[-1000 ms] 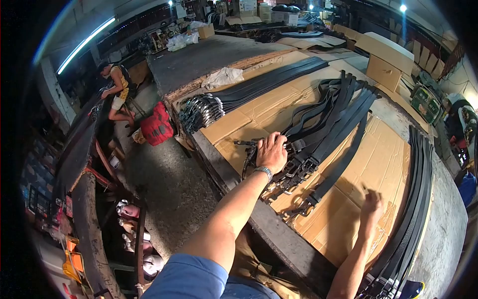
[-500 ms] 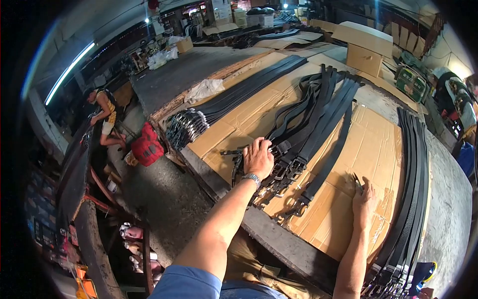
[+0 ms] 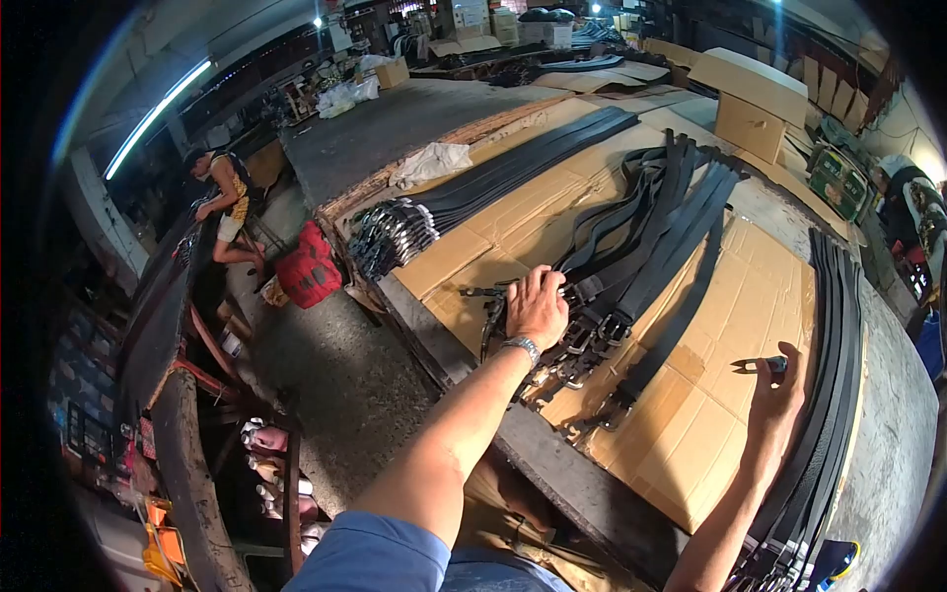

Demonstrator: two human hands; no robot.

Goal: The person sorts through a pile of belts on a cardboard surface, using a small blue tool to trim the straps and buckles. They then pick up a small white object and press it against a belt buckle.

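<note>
Black belts (image 3: 651, 261) piled under and just beyond left grip (image 3: 538, 308), which rests at their buckle end, fingers bent; can't tell if clamped on one. Right grip (image 3: 779, 390) clamped on small pliers (image 3: 758, 366), jaws parted, pointing toward left grip. Single belt (image 3: 681, 321) lies between the grips. Belt row (image 3: 827, 395) near right grip, on its right. Belt bundle (image 3: 533, 163) beyond left grip, leftward. Cardboard (image 3: 735, 296) under pile, on surface (image 3: 444, 345).

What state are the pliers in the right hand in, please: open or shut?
Open: the pliers point out from the right hand with their two tips visibly apart.
</note>
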